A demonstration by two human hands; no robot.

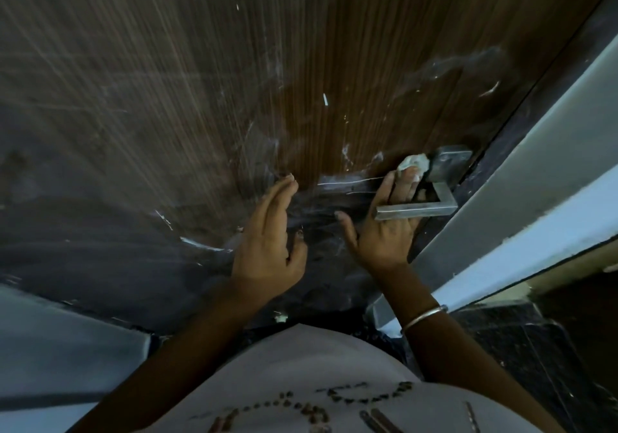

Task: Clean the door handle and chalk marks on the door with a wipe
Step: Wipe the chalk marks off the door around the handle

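Note:
A dark wooden door fills the view, smeared with white chalk marks and streaks. A square metal lever handle with its plate sits at the door's right edge. My right hand reaches behind the lever, its fingertips pressing a crumpled white wipe against the door beside the plate. My left hand hovers flat and open close to the door, left of the handle, holding nothing.
A pale door frame runs diagonally along the right. Dark marble floor lies below it. A light wall is at the lower left. A small white scrap lies at the door's foot.

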